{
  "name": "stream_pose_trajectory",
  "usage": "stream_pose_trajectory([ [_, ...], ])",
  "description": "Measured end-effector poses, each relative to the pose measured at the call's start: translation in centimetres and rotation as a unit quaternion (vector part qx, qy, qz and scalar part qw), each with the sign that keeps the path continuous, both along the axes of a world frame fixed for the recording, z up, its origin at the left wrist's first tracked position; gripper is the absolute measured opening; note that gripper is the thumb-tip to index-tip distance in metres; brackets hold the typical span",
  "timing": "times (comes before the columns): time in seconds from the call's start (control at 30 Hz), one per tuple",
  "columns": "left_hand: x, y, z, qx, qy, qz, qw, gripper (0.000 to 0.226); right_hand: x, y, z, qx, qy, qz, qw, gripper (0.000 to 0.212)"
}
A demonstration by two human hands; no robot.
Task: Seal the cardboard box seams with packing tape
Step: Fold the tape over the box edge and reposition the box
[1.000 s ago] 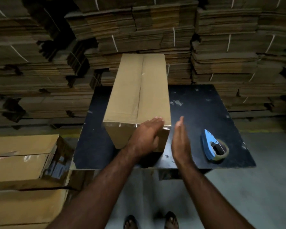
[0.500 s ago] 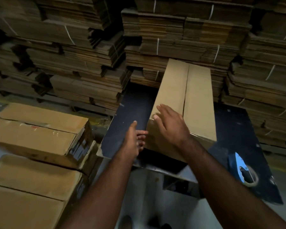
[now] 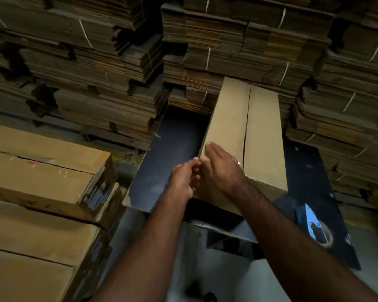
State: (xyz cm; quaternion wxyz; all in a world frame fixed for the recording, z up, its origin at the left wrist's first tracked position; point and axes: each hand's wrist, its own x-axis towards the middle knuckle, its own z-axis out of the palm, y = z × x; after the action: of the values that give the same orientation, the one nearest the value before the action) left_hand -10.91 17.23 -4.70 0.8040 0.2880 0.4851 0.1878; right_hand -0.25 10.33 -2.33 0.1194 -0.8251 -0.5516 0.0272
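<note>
- the cardboard box (image 3: 234, 127) lies lengthwise on the black bench (image 3: 172, 149), its near end overhanging the bench edge toward me; the long centre seam (image 3: 247, 118) runs away from my fingers up the top face.
- my right hand (image 3: 222, 168) lies flat on the box's near left corner, fingers (image 3: 214, 149) straight and spread, pressing down rather than wrapped around anything.
- my left hand (image 3: 182, 182) is just left of the right one, against the box's left side at that corner; its fingers are curled in, thumb tip close to the right hand. i cannot tell whether they pinch a tape end or just the cardboard edge.
- there's a shine under the right hand near the top edge, which may be tape, so i judge the step to be smoothing or checking the near end, or getting hold of the box to shift it.
- the blue tape dispenser (image 3: 314, 223) sits on the bench well to the right of my fingers, below the box's near right corner, and neither hand touches it.
- sealed boxes (image 3: 44, 171) are stacked to the left of my left hand, off the bench.
- next move, as i read it: keep one hand steadying the box and reach the right hand across for the dispenser, if any seam is still to be taped.
</note>
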Motion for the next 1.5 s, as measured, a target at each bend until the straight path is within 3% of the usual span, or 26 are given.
stream_pose_trajectory([
  [0.13, 0.1, 0.6, -1.2, 0.142, 0.043, 0.024, 0.989, 0.022, -0.5, -0.2, -0.4, -0.004, -0.029, 0.003, 1.000, 0.068],
  [0.27, 0.9, 0.9, -2.6, 0.319, 0.097, 0.072, 0.940, 0.023, -0.2, -0.2, -1.7, -0.009, -0.077, 0.001, 0.997, 0.066],
  [0.47, 2.4, -0.2, -3.6, 0.349, 0.115, 0.102, 0.925, 0.025, 0.3, 0.1, -3.1, 0.026, -0.131, -0.010, 0.991, 0.051],
  [0.67, 2.4, -0.1, -2.7, 0.343, 0.153, 0.086, 0.923, 0.022, 0.5, 0.1, -2.9, 0.027, -0.123, -0.006, 0.992, 0.059],
  [0.77, 1.2, -0.7, -1.5, 0.431, 0.174, 0.129, 0.876, 0.034, 0.5, 0.1, -2.8, 0.020, -0.117, -0.001, 0.993, 0.059],
  [0.87, 0.8, -2.6, -0.7, 0.531, 0.134, 0.093, 0.832, 0.059, 0.6, 0.0, -2.9, 0.027, -0.109, 0.002, 0.994, 0.056],
  [1.23, 1.7, -1.2, -1.8, 0.467, 0.117, -0.120, 0.868, 0.076, 1.0, -0.6, -3.2, 0.043, -0.086, 0.022, 0.995, 0.055],
  [1.37, 0.3, 1.1, -2.1, 0.322, -0.043, -0.150, 0.934, 0.077, 1.3, -1.1, -1.9, 0.013, -0.049, 0.058, 0.997, 0.067],
  [1.43, -0.1, 1.4, -2.0, 0.322, -0.110, -0.147, 0.929, 0.078, 1.8, -1.5, -0.2, -0.002, 0.010, 0.088, 0.996, 0.074],
  [1.5, 0.2, 1.2, -1.7, 0.392, -0.110, -0.169, 0.898, 0.062, 2.1, -2.0, 1.2, -0.010, 0.055, 0.084, 0.995, 0.070],
])
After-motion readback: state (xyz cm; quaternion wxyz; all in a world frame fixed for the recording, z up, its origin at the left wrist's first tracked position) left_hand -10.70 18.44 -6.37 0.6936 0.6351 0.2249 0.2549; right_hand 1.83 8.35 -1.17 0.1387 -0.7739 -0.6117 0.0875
